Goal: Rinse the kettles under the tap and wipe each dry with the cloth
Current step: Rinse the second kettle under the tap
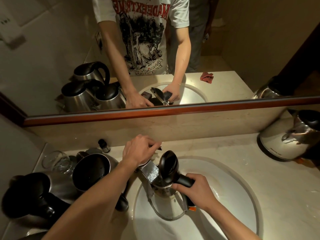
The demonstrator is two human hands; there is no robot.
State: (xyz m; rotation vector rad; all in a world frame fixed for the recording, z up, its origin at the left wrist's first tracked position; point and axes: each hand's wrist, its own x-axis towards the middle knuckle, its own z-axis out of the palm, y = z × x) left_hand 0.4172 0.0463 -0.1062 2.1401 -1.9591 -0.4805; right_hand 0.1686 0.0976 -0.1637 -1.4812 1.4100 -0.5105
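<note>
Counter (233,153) in pale stone is seen around the round sink (242,196). Over the basin, a steel kettle (168,203) is held upright by its black handle in the right hand (195,191), that grip wrapped tight, lid (168,166) flipped up. Just left of that grip, the tap (149,172) spout sits at the kettle's mouth, and the tap lever is gripped by the left hand (138,149). Two more kettles (90,172) are parked well left of both grips; another kettle (285,139) stands far right. A red cloth (207,77) is caught only in the mirror (52,49).
</note>
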